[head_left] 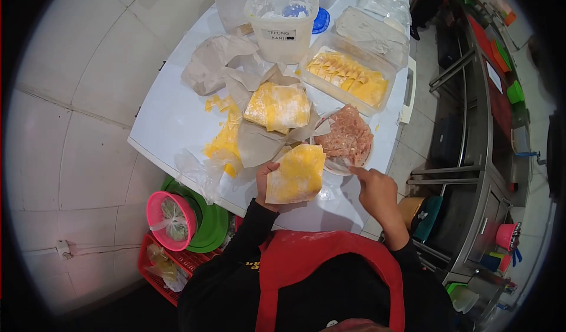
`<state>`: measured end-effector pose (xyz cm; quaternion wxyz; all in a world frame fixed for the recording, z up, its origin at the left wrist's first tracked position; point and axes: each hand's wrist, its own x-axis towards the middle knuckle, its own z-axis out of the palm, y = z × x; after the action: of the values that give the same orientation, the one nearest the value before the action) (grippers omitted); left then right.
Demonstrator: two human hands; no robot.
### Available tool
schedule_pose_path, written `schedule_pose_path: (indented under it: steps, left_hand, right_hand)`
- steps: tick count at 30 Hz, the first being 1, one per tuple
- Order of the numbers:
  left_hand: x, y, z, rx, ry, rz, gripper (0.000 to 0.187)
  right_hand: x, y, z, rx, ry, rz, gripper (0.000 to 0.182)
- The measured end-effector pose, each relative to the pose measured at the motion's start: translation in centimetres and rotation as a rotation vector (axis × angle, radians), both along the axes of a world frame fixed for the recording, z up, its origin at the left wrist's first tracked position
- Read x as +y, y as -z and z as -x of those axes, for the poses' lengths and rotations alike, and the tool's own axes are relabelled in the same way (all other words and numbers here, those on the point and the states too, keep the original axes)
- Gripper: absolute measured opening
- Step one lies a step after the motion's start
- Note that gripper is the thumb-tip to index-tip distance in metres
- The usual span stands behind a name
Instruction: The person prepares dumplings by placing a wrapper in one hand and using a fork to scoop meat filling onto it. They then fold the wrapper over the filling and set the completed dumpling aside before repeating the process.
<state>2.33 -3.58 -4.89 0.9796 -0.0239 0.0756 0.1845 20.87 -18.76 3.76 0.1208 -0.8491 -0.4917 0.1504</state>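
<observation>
In the left hand [265,183], gripped dough sheets [296,174] could slide if pinched loosely; the right hand's [378,194] grip is unclear.

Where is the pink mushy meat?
In the head view, the minced meat is right of the middle, in a round dish on the table, just beyond the right hand and on the near side of the clear box of yellow pieces.

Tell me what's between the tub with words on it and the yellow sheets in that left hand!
Another floury yellow stack, on creased paper, lies between the tub and the sheets in the left hand, seen in the head view.
</observation>
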Motion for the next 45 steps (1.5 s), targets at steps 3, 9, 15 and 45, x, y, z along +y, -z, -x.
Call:
schedule_pose_path:
  steps: [3,9,15,45]
  left_hand:
    - [0.1,0.9,0.2,0.023,-0.013,0.005,0.068]
    - [0.1,0.6,0.1,-0.016,-0.009,0.016,0.067]
    - [-0.1,0.5,0.0,-0.031,-0.018,0.008,0.067]
    - [-0.1,2.1,0.0,0.114,-0.062,-0.122,0.059]
  right_hand:
    - [-0.6,-0.7,-0.8,-0.027,-0.073,0.08,0.031]
    - [-1.5,-1.1,-3.8,0.077,-0.065,-0.029,0.031]
    - [-0.4,-0.8,0.1,-0.082,-0.008,0.105,0.028]
    - [-2.0,-0.5,-1.2,-0.191,-0.096,0.053,0.03]
